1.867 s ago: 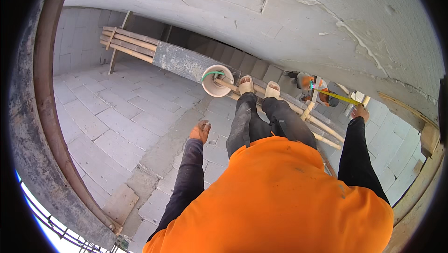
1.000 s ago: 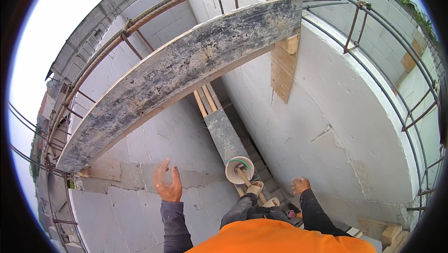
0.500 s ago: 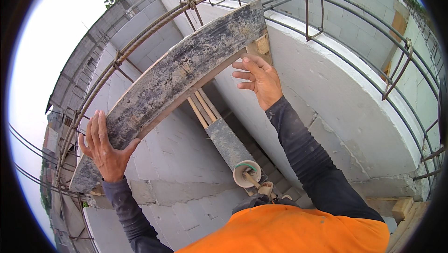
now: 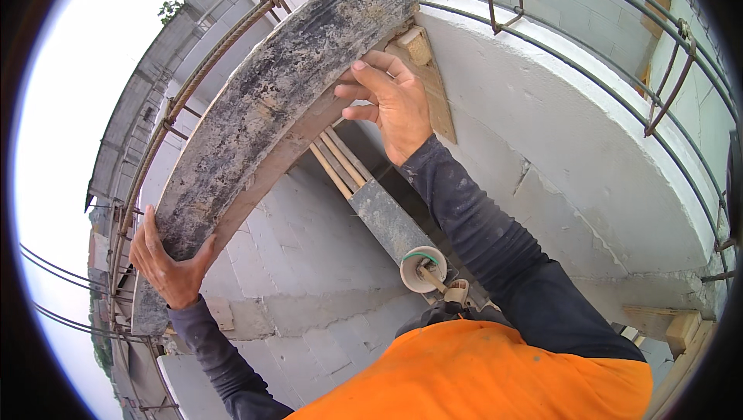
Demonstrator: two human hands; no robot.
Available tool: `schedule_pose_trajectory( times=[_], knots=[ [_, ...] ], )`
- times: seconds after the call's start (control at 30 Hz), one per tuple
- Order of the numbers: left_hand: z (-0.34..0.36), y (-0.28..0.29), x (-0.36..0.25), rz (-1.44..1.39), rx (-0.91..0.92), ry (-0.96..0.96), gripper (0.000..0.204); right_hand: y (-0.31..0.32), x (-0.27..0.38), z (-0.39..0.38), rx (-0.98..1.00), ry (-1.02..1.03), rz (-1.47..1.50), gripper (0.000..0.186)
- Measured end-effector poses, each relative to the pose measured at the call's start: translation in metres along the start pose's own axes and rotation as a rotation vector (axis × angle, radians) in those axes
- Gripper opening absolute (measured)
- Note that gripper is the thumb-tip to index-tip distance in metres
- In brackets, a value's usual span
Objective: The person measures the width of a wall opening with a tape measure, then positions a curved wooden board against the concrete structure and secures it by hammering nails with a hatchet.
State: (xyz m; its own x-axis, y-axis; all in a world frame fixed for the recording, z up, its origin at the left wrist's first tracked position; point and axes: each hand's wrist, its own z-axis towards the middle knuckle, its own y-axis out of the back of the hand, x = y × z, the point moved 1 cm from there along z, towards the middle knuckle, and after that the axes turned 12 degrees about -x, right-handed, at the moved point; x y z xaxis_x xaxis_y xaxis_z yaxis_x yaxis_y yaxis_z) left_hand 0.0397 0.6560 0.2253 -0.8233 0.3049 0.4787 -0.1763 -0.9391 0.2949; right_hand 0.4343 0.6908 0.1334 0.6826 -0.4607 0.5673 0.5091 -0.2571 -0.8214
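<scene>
Dark, stained wood fills the upper left: a long board (image 4: 286, 83) slants from low on my left side to the top centre, its face mottled black and grey, a plainer brown strip running along its lower side. My left hand (image 4: 172, 269) is near the board's lower end, spread wide from edge to edge; the fingers reach the upper edge, the thumb lies along the lower, and I have hold of it there. My right hand (image 4: 391, 106) is farther up, by the lower side near the top end. Its fingers are half curled with gaps between them, and I cannot tell whether they grip the wood. Just beyond that hand, a small wooden block (image 4: 416, 46) sits under the board's end, against a pale block wall (image 4: 542, 133). Steel bars (image 4: 619, 79) run above the wall, tied by bent hoops. Below, well apart from my hands, a grey plank (image 4: 387, 219) rests at the end of bamboo poles (image 4: 333, 164). At its near end stands a pale bucket (image 4: 410, 279) with something green inside its rim, beside one of my sandals (image 4: 458, 291). My orange shirt (image 4: 480, 373) spans the bottom.
</scene>
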Motion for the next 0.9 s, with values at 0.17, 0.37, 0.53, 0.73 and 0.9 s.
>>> schedule_pose_trajectory(
  times=[0.17, 0.37, 0.53, 0.73, 0.9],
  knots=[
    [0.01, 0.004, -0.001, -0.026, -0.004, 0.039, 0.114, -0.023, 0.002, -0.009, 0.032, 0.026, 0.045, 0.049],
    [0.015, 0.011, -0.006, -0.024, 0.01, 0.024, 0.114, -0.023, 0.004, -0.011, -0.014, 0.024, -0.023, 0.037],
    [0.01, 0.005, -0.003, -0.026, 0.038, 0.013, 0.114, -0.014, 0.0, -0.006, -0.048, 0.028, -0.1, 0.029],
    [0.008, 0.003, -0.003, 0.0, 0.052, 0.022, 0.116, -0.011, -0.006, 0.001, -0.062, 0.007, -0.131, 0.028],
    [0.006, 0.001, 0.001, 0.006, 0.042, 0.0, 0.117, -0.013, -0.007, 0.001, -0.071, -0.005, -0.107, 0.028]
  ],
)
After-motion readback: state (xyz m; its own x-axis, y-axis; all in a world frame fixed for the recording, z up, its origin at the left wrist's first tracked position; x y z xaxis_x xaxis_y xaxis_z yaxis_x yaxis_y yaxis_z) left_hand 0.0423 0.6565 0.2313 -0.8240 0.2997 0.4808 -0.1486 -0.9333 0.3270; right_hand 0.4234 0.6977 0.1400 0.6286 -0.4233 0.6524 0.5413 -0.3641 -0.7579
